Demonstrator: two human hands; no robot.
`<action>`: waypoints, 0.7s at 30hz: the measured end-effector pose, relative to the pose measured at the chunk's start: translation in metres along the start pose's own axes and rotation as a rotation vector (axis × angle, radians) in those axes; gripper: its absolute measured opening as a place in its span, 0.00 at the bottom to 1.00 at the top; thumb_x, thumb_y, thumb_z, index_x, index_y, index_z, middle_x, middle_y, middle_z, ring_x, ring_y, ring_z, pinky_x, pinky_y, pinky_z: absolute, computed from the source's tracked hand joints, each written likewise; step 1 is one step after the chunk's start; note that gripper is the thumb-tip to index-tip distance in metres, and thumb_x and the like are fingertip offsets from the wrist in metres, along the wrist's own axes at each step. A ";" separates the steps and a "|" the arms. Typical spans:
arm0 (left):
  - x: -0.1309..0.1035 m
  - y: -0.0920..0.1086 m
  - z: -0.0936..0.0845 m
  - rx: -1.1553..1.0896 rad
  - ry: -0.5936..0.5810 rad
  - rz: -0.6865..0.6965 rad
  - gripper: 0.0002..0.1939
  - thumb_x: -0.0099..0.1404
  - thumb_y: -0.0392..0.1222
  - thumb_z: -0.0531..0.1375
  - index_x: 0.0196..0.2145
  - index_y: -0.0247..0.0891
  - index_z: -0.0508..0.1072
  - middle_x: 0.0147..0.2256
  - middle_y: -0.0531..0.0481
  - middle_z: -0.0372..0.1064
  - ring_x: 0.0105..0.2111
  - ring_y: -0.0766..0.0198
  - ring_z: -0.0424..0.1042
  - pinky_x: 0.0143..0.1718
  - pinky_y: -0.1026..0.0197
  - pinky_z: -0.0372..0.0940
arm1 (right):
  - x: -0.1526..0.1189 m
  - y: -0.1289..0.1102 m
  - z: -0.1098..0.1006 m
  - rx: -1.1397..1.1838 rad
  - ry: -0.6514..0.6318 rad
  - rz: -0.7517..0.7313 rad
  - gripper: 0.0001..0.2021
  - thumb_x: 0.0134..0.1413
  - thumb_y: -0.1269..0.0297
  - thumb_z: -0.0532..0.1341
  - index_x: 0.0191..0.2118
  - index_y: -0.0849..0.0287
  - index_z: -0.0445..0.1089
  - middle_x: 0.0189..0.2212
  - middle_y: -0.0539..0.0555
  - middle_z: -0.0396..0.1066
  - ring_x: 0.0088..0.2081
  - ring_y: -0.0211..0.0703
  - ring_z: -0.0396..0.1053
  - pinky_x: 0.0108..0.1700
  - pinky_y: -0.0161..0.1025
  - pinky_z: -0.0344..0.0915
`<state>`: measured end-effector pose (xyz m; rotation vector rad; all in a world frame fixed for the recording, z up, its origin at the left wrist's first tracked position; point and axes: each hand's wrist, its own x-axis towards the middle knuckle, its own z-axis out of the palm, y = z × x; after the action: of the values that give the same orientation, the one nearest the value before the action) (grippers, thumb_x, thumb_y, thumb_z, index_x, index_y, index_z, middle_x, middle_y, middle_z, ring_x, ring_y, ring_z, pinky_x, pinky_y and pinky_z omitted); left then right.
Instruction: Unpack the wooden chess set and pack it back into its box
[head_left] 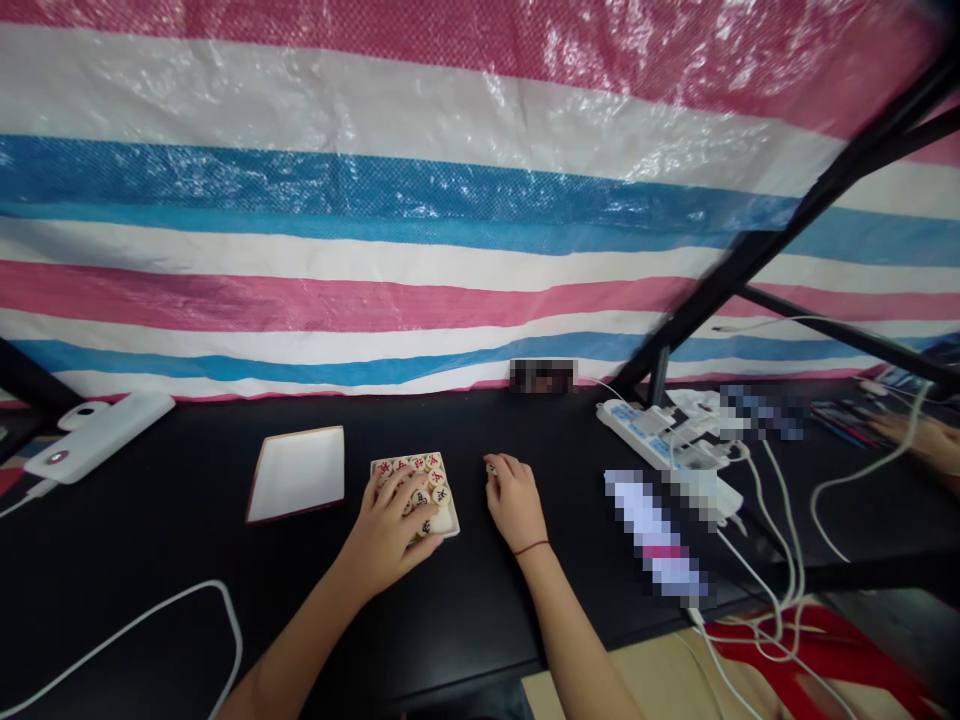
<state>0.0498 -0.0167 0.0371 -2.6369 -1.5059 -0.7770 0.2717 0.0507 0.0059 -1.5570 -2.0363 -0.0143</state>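
A white box (452,522) on the black table holds round Chinese chess pieces (440,495) with red and black characters. My left hand (394,520) lies over the box, fingers spread across the pieces and thumb along the near side; some pieces are hidden beneath it. To the right of the box, my right hand (516,500) is low over the table with its fingers closed in a pinch. A small, pale chess piece (491,468) with a dark mark shows at its fingertips. Left of the box lies the white-lined box lid (300,472), inside up.
A white power strip (637,425) with plugs and cables stands at right, near a blurred-out lit phone (656,535). A white device (105,435) and a loose cable (225,600) lie at left. Another person's hand (919,440) reaches in at far right. Striped sheeting (375,300) hangs behind.
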 end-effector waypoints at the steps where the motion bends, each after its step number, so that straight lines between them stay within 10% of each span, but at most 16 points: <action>1: 0.000 0.001 -0.001 0.005 0.014 0.004 0.13 0.63 0.47 0.58 0.45 0.47 0.75 0.53 0.46 0.67 0.57 0.47 0.59 0.58 0.37 0.50 | 0.000 0.000 -0.001 0.016 0.003 -0.007 0.15 0.56 0.75 0.50 0.45 0.62 0.71 0.42 0.62 0.70 0.40 0.50 0.65 0.46 0.46 0.65; 10: 0.009 0.008 -0.005 0.024 0.257 0.026 0.18 0.67 0.41 0.55 0.54 0.42 0.69 0.48 0.45 0.71 0.50 0.55 0.66 0.53 0.52 0.60 | -0.017 -0.049 -0.047 0.488 0.007 -0.100 0.14 0.61 0.67 0.55 0.51 0.55 0.67 0.45 0.57 0.72 0.44 0.44 0.70 0.46 0.41 0.70; 21: 0.007 0.014 -0.010 -0.408 0.211 -0.159 0.10 0.67 0.42 0.53 0.41 0.40 0.72 0.36 0.48 0.75 0.37 0.60 0.73 0.44 0.55 0.66 | -0.021 -0.082 -0.071 0.762 -0.136 -0.181 0.16 0.58 0.69 0.58 0.51 0.49 0.70 0.46 0.53 0.74 0.48 0.47 0.70 0.51 0.46 0.67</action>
<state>0.0601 -0.0210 0.0519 -2.5970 -1.6609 -1.4669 0.2326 -0.0187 0.0828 -0.9096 -1.9328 0.7269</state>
